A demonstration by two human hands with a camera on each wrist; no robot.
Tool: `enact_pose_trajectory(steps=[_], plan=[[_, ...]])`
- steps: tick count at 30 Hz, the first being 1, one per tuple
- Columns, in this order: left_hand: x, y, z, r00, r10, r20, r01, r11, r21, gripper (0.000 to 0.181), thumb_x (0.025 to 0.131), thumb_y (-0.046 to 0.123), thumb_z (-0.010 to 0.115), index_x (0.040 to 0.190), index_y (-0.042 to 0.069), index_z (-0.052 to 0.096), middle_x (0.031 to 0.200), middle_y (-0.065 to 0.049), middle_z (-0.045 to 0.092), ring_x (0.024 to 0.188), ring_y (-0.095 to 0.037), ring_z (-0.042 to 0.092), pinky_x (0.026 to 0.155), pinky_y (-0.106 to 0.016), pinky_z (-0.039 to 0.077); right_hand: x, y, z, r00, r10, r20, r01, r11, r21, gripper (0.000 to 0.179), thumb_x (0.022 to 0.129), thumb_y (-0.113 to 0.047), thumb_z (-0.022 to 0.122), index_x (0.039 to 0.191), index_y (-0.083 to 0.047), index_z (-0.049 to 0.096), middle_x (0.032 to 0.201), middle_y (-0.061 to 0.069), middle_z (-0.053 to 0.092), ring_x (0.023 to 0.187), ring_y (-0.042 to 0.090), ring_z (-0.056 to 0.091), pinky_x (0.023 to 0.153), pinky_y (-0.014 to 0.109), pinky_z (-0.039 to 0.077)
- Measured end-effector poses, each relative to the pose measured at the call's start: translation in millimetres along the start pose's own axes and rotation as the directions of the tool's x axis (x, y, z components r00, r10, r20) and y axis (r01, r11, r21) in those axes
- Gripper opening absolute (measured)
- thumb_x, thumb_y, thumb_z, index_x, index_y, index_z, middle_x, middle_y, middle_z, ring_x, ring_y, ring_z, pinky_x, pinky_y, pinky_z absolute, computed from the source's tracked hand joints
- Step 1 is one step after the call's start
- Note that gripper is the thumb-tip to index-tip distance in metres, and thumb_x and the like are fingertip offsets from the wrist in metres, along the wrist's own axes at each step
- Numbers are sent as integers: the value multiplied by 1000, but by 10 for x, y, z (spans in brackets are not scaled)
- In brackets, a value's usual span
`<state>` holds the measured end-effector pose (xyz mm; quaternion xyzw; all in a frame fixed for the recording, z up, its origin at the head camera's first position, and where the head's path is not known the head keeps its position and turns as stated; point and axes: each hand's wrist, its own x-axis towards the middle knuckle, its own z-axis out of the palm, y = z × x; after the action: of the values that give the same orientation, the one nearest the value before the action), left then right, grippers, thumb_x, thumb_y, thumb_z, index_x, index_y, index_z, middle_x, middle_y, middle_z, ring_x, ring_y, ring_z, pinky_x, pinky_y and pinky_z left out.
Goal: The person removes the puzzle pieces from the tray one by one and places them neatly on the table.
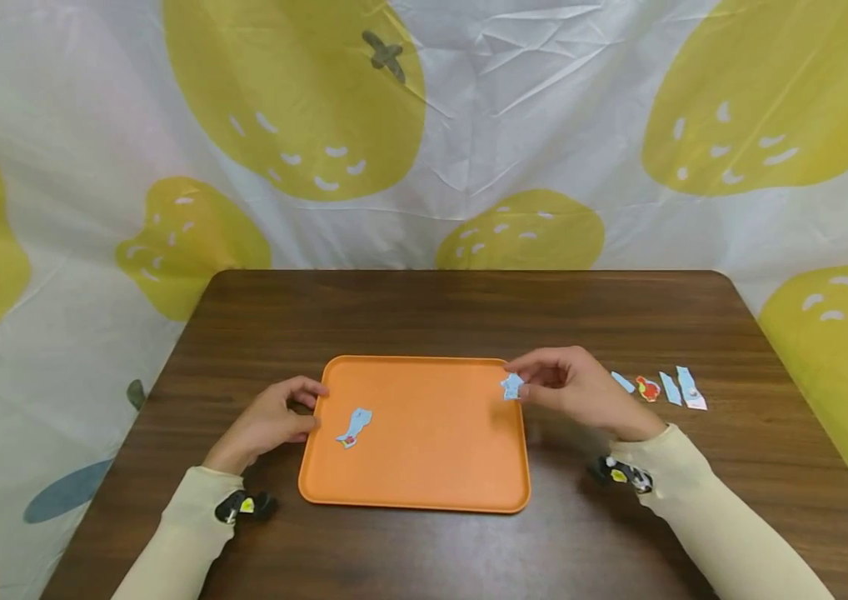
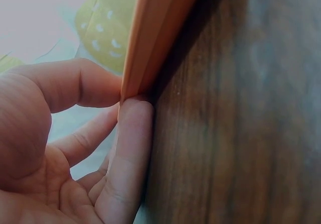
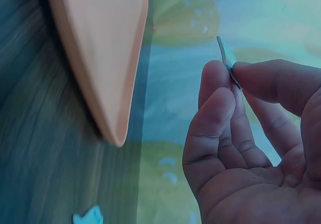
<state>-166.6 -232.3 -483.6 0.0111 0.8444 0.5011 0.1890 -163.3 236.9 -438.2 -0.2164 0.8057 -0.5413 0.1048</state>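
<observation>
An orange tray [image 1: 424, 433] lies on the table with one torn-looking light-blue paper piece [image 1: 354, 427] on its left part, a red spot at that piece's lower end. My left hand [image 1: 274, 417] holds the tray's left rim, thumb and fingertips against the edge; the left wrist view shows this grip close up. Over the tray's upper right corner, my right hand [image 1: 570, 392] pinches a small jagged light-blue paper piece [image 1: 511, 387] between thumb and fingers. Seen from the right wrist, this held piece [image 3: 227, 58] is nearly edge-on and raised above the table.
Right of my right hand lie several more paper pieces: a blue strip [image 1: 670, 388], a red piece [image 1: 648, 388], and a longer piece [image 1: 690, 388] at the far end. The brown wooden table [image 1: 424, 317] ends at a hanging cloth [image 1: 364, 233] printed with yellow fruit.
</observation>
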Motion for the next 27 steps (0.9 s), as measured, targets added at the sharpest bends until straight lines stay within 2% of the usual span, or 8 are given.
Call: enact_pose_trajectory(steps=[5,12,16,22,27], plan=[[-2,-5,-4,1000,9,-2,-9,1000,7,43,90,5,76,132,9,66,121,-18,59,94,-24,66,74,-37,63,-62,84,-98,999,26,-44,-27,1000,-16,30,93,-9,80,124,-11,77,96,10,77,85,34,74,71,27,59],[0,-6,-10,1000,10,1,-10,1000,4,43,90,6,75,132,10,66,121,-17,59,95,-24,66,75,-37,63,-149,151,-232,994,41,-97,-43,999,-25,34,95,-7,78,128,-2,73,96,11,76,83,25,76,72,28,61],[-2,-8,0,1000,12,3,-12,1000,-1,44,90,5,75,133,9,66,121,-18,59,94,-24,66,75,-37,63,-202,183,-304,991,68,-114,-69,998,-3,35,96,-6,75,130,0,71,98,11,74,86,24,78,79,34,64],[-5,-5,5,1000,13,4,-13,1000,-9,44,90,4,75,133,8,66,120,-18,59,93,-24,66,74,-37,63,-272,253,-394,985,95,-146,-96,995,1,35,98,-5,73,131,3,67,101,15,72,88,30,78,79,42,65],[-3,-11,6,1000,21,6,-21,1000,-14,44,90,4,75,133,8,66,121,-19,59,93,-24,66,74,-37,63,-332,301,-498,974,134,-183,-145,988,-49,37,99,-11,74,132,3,66,100,13,74,87,23,78,73,37,64]])
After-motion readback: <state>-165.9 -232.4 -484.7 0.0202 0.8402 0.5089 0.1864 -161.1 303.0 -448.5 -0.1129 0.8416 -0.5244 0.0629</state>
